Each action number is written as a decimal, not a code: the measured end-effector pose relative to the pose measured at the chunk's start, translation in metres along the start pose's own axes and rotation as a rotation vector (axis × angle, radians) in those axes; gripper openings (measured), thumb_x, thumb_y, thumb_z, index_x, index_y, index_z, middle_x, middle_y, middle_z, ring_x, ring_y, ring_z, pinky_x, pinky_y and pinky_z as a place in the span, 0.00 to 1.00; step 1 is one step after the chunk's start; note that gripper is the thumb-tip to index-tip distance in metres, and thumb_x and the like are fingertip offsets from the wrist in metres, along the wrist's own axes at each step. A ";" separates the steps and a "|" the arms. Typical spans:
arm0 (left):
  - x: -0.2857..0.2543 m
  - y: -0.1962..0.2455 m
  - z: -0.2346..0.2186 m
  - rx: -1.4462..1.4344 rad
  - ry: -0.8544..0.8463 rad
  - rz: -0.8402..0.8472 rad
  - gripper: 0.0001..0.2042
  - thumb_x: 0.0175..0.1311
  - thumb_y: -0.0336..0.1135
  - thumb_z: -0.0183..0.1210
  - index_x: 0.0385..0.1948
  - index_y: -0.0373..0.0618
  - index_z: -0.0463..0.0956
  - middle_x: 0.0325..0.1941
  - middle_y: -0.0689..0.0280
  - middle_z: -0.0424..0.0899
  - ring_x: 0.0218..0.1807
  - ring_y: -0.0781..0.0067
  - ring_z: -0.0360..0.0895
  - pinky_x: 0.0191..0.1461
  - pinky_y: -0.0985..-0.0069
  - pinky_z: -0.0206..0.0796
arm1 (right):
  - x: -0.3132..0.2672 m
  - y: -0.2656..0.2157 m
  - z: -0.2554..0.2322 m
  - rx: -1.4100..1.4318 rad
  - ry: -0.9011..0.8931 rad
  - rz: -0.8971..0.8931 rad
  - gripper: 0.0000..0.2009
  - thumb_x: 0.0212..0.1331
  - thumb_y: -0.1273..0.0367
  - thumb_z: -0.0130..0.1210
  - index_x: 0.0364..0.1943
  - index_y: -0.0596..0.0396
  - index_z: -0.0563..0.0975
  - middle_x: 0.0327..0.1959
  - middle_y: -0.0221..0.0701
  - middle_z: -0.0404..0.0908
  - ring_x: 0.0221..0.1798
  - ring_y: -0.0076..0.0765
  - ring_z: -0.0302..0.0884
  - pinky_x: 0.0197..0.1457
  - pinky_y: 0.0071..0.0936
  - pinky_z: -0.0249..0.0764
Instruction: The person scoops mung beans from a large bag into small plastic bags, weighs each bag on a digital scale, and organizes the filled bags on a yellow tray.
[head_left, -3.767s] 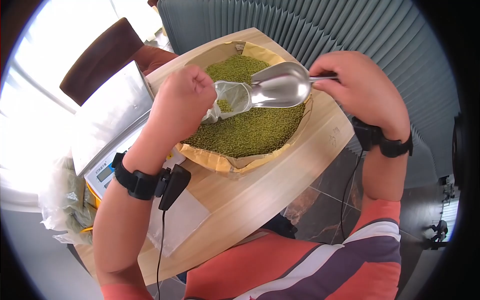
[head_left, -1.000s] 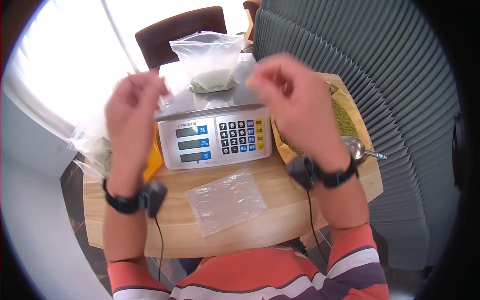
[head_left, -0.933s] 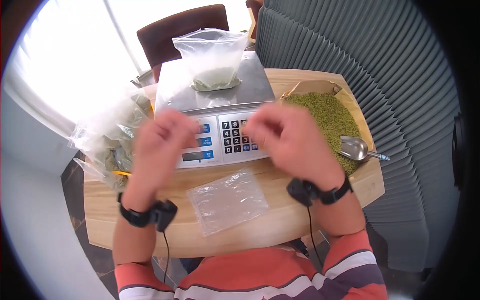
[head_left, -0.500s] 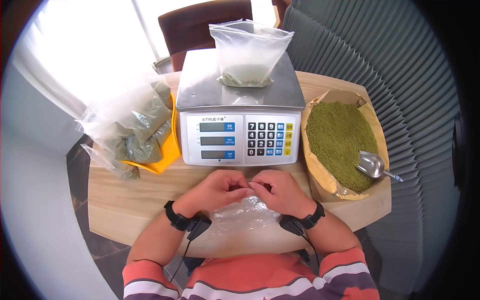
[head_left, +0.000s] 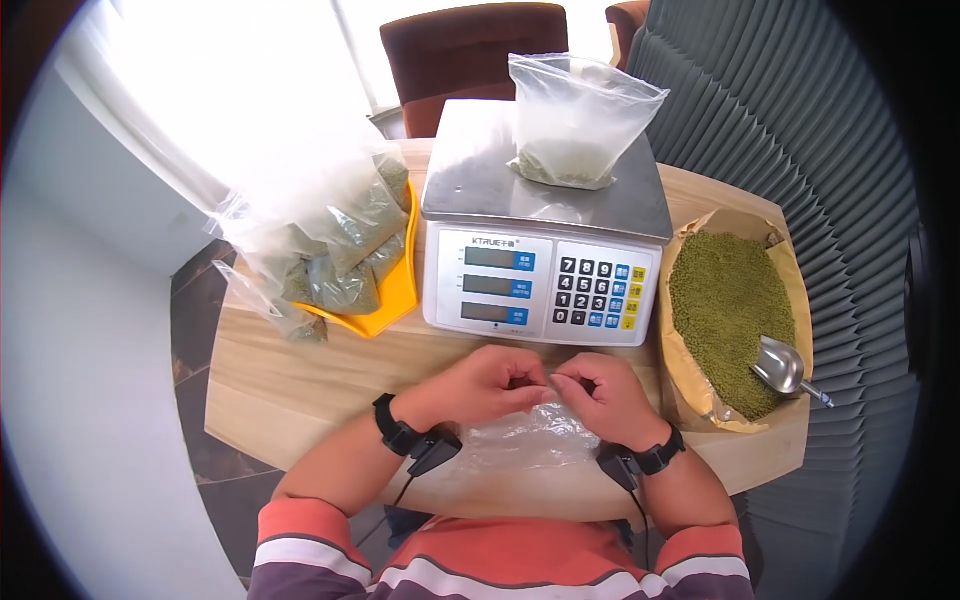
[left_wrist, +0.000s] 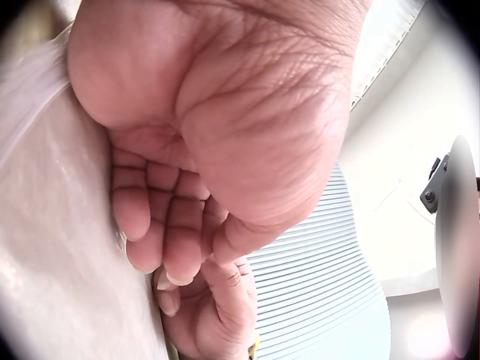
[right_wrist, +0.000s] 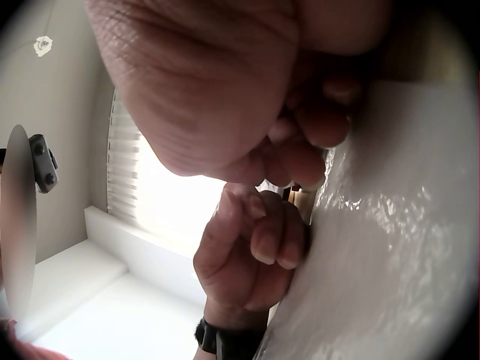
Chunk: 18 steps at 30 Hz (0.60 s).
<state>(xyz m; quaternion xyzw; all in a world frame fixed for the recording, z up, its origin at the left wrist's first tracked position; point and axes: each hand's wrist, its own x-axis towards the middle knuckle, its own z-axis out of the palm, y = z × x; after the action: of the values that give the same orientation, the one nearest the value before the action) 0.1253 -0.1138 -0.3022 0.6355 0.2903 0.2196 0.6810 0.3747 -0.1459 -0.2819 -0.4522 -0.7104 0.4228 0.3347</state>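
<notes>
Flat clear plastic bags [head_left: 525, 445] lie on the near side of the table. At their far edge the left hand [head_left: 490, 385] and the right hand [head_left: 612, 400] meet almost fingertip to fingertip, each with thumb and forefinger pinching at the film. The left wrist view has the left hand [left_wrist: 225, 112] with curled fingers beside the pale plastic [left_wrist: 60, 225]. In the right wrist view, the right hand [right_wrist: 210, 90] is curled against the shiny film [right_wrist: 397, 217]; the exact pinch points are hidden.
A scale [head_left: 545, 205] carries an upright bag of green beans [head_left: 570, 150]. Left of it, filled bags [head_left: 345, 235] sit in a yellow tray [head_left: 398, 300]. At right, a paper sack of beans [head_left: 725, 300] holds a metal scoop [head_left: 780, 366]. Chairs stand behind.
The scoop, earlier in the right hand, lies in the beans, and the bag stands on the scale. Both hands came down to the flat bags. Over the last half second, the view shifted with the hands staying there.
</notes>
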 end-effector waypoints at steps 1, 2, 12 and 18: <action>0.000 0.000 0.000 0.008 0.009 -0.006 0.05 0.80 0.30 0.66 0.45 0.38 0.84 0.37 0.72 0.86 0.39 0.87 0.80 0.42 0.82 0.73 | 0.000 0.000 0.000 -0.016 -0.004 0.001 0.05 0.71 0.72 0.67 0.41 0.61 0.87 0.32 0.39 0.89 0.32 0.36 0.85 0.38 0.32 0.79; 0.000 0.000 -0.001 0.024 -0.004 -0.005 0.05 0.80 0.30 0.66 0.46 0.38 0.83 0.37 0.71 0.86 0.39 0.87 0.80 0.42 0.83 0.73 | 0.001 0.000 -0.001 -0.033 -0.009 0.001 0.05 0.71 0.72 0.67 0.41 0.61 0.87 0.32 0.39 0.88 0.32 0.36 0.85 0.37 0.33 0.79; 0.003 -0.007 0.002 0.027 0.011 0.000 0.05 0.81 0.30 0.66 0.46 0.38 0.83 0.37 0.72 0.86 0.39 0.87 0.79 0.43 0.82 0.73 | 0.001 0.001 -0.002 -0.024 -0.010 -0.007 0.05 0.70 0.72 0.67 0.40 0.61 0.87 0.32 0.39 0.88 0.32 0.39 0.84 0.38 0.33 0.79; 0.002 -0.004 0.002 -0.008 0.006 -0.018 0.05 0.81 0.30 0.66 0.45 0.38 0.83 0.36 0.72 0.86 0.38 0.86 0.79 0.43 0.81 0.73 | 0.000 0.000 -0.002 -0.013 -0.023 -0.016 0.05 0.71 0.71 0.66 0.40 0.61 0.87 0.33 0.40 0.88 0.33 0.41 0.85 0.39 0.35 0.79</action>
<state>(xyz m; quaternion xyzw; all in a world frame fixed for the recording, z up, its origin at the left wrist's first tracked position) 0.1276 -0.1143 -0.3059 0.6296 0.2971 0.2167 0.6844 0.3766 -0.1453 -0.2808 -0.4439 -0.7204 0.4208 0.3270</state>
